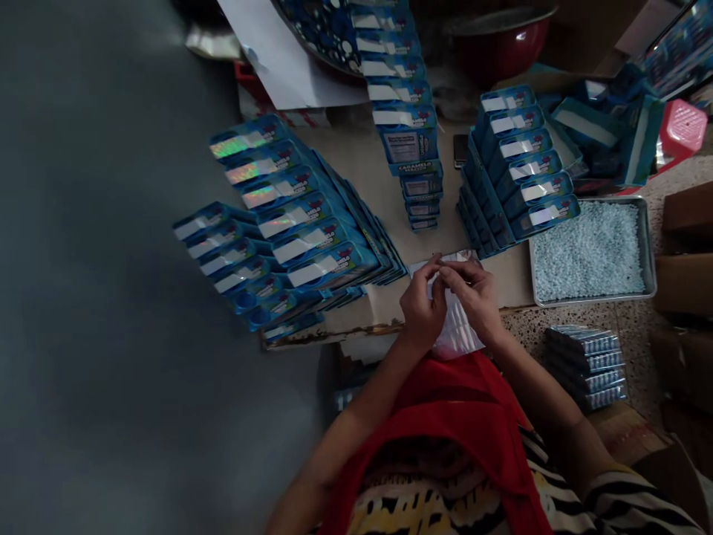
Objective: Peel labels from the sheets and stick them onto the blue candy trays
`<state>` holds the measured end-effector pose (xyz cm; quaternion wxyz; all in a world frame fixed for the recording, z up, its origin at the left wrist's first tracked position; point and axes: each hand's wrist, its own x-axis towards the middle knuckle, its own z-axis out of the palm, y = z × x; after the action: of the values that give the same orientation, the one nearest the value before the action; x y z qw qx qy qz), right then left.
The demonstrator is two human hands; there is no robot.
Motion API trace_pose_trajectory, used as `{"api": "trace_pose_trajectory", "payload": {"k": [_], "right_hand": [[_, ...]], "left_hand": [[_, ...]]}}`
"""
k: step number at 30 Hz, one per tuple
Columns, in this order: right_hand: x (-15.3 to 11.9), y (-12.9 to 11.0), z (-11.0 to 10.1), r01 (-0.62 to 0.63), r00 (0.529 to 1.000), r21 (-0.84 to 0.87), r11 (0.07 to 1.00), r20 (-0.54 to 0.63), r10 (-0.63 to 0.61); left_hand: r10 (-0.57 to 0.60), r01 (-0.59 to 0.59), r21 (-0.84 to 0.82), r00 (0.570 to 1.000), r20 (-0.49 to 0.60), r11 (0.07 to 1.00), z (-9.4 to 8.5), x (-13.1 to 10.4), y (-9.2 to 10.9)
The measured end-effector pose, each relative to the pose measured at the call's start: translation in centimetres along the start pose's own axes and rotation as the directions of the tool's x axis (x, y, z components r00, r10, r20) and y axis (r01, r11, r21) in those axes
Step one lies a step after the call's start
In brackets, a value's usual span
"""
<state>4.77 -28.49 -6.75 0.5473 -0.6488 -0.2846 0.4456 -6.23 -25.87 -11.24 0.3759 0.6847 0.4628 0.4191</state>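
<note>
Both hands meet over the table's front edge, fingertips nearly touching. My left hand has its thumb and forefinger pinched, and what lies between them is too small to tell. My right hand is bent inward in a similar pinch, its contents also hidden. Under and between the hands lies a shiny clear plastic sheet or bag, reaching down to the red apron. Stacked blue boxes stand left of my hands, and another blue stack rises beyond them to the right.
A column of blue boxes stands mid-table, near a dark phone. A metal tray of pale blue pieces sits at the right. Wrapped packs are piled below it. A red bowl is at the back.
</note>
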Motion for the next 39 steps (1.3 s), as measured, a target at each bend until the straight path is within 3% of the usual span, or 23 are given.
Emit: {"api": "trace_pose_trajectory", "payload": {"k": [4,7,12,18,21,24,28,30,33,39], "right_hand": [[0.0,-0.1,0.3,-0.07,0.993,0.118,0.991,-0.086,0.08],[0.3,-0.1,0.1,-0.121,0.988,0.17,0.978,-0.079,0.136],[0.7,-0.3,-0.5,-0.133,0.985,0.198,0.971,-0.081,0.151],[1.2,-0.5,-1.1,-0.118,0.988,0.083,0.99,-0.092,0.125],[1.3,-0.6,-1.5,-0.102,0.991,-0.056,0.993,-0.097,0.096],[1.1,-1.2,-2.0,-0.068,0.996,-0.222,0.973,-0.075,0.052],[0.6,-2.4,-2.9,-0.048,0.998,-0.334,0.941,0.009,0.054],[0.3,-2.9,-3.4,-0.048,0.997,-0.355,0.934,0.037,0.065],[-0.3,-3.2,-4.1,-0.075,0.993,-0.349,0.934,0.059,0.101],[-0.9,-3.2,-4.5,-0.23,0.973,-0.207,0.951,-0.028,0.23]], "left_hand": [[0.159,-0.168,0.162,0.985,0.066,0.972,0.0,-0.4,0.0],[0.219,-0.239,0.198,0.969,0.117,0.951,0.0,-0.3,0.3],[0.257,-0.291,0.147,0.943,0.213,0.945,-0.2,0.0,0.3],[0.293,-0.331,0.167,0.931,0.217,0.929,-0.8,-0.1,0.0],[0.206,-0.23,0.106,0.958,0.197,0.967,-1.3,0.1,0.1],[-0.002,0.0,0.014,0.988,0.156,1.0,-1.5,0.5,0.0],[-0.176,0.194,-0.089,0.967,0.184,0.977,-1.4,1.3,-0.9],[-0.202,0.244,-0.135,0.941,0.271,0.96,-1.4,1.6,-1.3],[-0.143,0.223,-0.184,0.918,0.37,0.957,-1.6,1.8,-1.5],[-0.14,0.251,-0.288,0.925,0.354,0.924,-2.4,0.5,-0.6]]}}
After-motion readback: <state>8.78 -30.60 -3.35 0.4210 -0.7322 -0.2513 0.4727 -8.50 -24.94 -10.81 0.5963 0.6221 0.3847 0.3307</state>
